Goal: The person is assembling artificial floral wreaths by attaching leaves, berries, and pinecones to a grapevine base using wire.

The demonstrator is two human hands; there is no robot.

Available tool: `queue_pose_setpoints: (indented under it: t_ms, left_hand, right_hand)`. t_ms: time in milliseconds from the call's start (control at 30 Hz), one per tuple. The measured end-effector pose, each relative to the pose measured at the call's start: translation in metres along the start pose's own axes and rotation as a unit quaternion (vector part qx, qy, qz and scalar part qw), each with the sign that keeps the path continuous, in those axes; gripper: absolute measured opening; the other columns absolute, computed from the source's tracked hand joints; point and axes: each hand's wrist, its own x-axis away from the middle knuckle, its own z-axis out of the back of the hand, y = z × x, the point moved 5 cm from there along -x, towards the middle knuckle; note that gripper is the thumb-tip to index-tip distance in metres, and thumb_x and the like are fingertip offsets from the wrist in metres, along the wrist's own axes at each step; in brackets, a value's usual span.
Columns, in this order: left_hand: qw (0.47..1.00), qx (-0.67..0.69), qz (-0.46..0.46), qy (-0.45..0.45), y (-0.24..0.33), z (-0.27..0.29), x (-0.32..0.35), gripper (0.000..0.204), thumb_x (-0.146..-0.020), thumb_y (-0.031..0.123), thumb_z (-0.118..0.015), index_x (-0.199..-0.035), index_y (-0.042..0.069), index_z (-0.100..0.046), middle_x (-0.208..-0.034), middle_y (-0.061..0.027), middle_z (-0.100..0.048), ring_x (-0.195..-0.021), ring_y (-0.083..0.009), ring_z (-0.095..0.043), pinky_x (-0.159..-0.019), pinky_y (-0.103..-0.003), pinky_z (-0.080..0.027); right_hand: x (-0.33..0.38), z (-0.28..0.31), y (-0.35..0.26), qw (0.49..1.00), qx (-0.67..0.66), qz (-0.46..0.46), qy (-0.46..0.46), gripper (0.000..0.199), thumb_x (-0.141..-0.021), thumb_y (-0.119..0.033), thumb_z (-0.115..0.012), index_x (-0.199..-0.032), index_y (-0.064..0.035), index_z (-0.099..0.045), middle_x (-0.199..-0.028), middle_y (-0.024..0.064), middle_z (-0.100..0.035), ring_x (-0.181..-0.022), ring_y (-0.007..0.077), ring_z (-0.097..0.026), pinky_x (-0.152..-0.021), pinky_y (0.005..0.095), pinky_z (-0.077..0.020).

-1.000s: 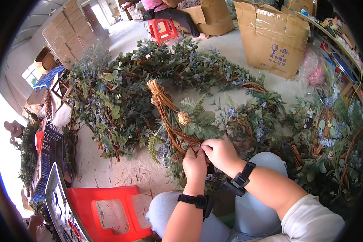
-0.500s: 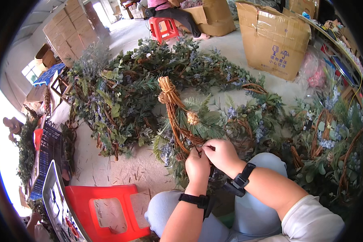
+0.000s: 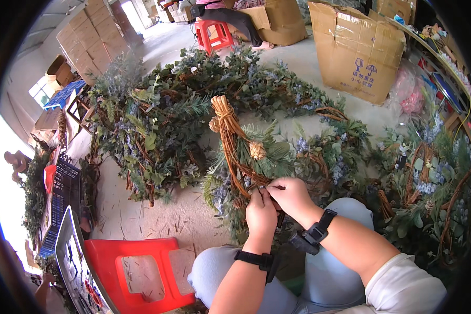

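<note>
A twig wreath (image 3: 229, 141) rises before my knees, its brown stems bound into a bundle at the top. Pine cones, such as the pale pine cone (image 3: 257, 150), green needles and blue berry sprigs dress it. My left hand (image 3: 260, 215) is closed at the wreath's lower near part, fingertips pinched against the stems. Close beside it, my right hand (image 3: 292, 195) makes a pinch with thumb and forefinger; what lies between those fingertips is too small to make out. The two hands nearly touch. Black straps with small devices circle both wrists.
Leafy wreaths (image 3: 157, 125) pile up ahead, and more greenery (image 3: 424, 178) lies at the right. A red plastic stool (image 3: 167, 267) stands at my left beside a grey tray (image 3: 70, 225). Farther off are a large carton (image 3: 356, 57) and a seated person (image 3: 230, 21).
The wreath's bound top has shifted slightly right and up. Both hands have moved a little right with it, still pinched close together.
</note>
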Motion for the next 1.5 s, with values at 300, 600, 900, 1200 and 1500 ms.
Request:
queue_pose_setpoints:
  t_ms: [300,600,900,1200,1500]
  left_hand:
    - [0.995,0.058,0.041,-0.073,0.004,0.001,0.001,0.015,-0.092,0.013,-0.044,-0.091,0.0,-0.051,-0.058,-0.0067,-0.058,-0.048,-0.0119,-0.056,-0.045,-0.025,-0.045]
    - [0.993,0.056,0.05,-0.087,0.004,0.006,0.003,0.011,-0.091,0.009,-0.044,-0.092,0.0,-0.051,-0.06,-0.0069,-0.058,-0.05,-0.0114,-0.056,-0.047,-0.023,-0.045]
    - [0.993,0.065,0.052,-0.08,-0.002,0.005,0.002,0.014,-0.092,0.013,-0.045,-0.09,0.001,-0.051,-0.057,-0.0063,-0.058,-0.047,-0.0117,-0.056,-0.045,-0.024,-0.044]
    - [0.992,0.076,0.056,-0.084,-0.001,0.005,0.002,0.012,-0.092,0.01,-0.045,-0.092,0.0,-0.051,-0.059,-0.0063,-0.057,-0.048,-0.0114,-0.054,-0.046,-0.024,-0.044]
    - [0.993,0.069,0.055,-0.084,-0.002,0.005,0.001,0.012,-0.091,0.01,-0.045,-0.09,0.0,-0.051,-0.058,-0.0063,-0.057,-0.048,-0.0114,-0.054,-0.046,-0.024,-0.044]
  right_hand:
    - [-0.001,0.004,0.006,0.99,-0.113,-0.073,-0.051,0.011,-0.082,-0.005,-0.058,-0.081,0.004,-0.064,-0.07,0.0067,-0.062,-0.06,0.0109,-0.055,-0.053,0.0258,-0.044]
    - [-0.002,0.003,0.005,0.997,0.008,-0.032,-0.074,0.013,-0.079,-0.008,-0.061,-0.085,0.0024,-0.066,-0.073,0.0073,-0.064,-0.065,0.0099,-0.056,-0.061,0.0256,-0.0454]
    - [0.0,0.001,0.007,0.992,-0.032,-0.068,-0.098,0.013,-0.08,-0.008,-0.061,-0.086,0.0027,-0.066,-0.076,0.0051,-0.064,-0.07,0.0086,-0.056,-0.064,0.0242,-0.0456]
    - [-0.001,0.008,0.007,0.995,-0.025,-0.072,-0.069,0.015,-0.08,-0.01,-0.061,-0.087,0.0019,-0.067,-0.077,0.0052,-0.065,-0.071,0.0097,-0.057,-0.066,0.0245,-0.0459]
    - [-0.002,0.005,0.008,0.993,-0.034,-0.072,-0.087,0.014,-0.081,-0.01,-0.06,-0.088,0.0012,-0.067,-0.078,0.0059,-0.066,-0.072,0.0098,-0.058,-0.068,0.0253,-0.0466]
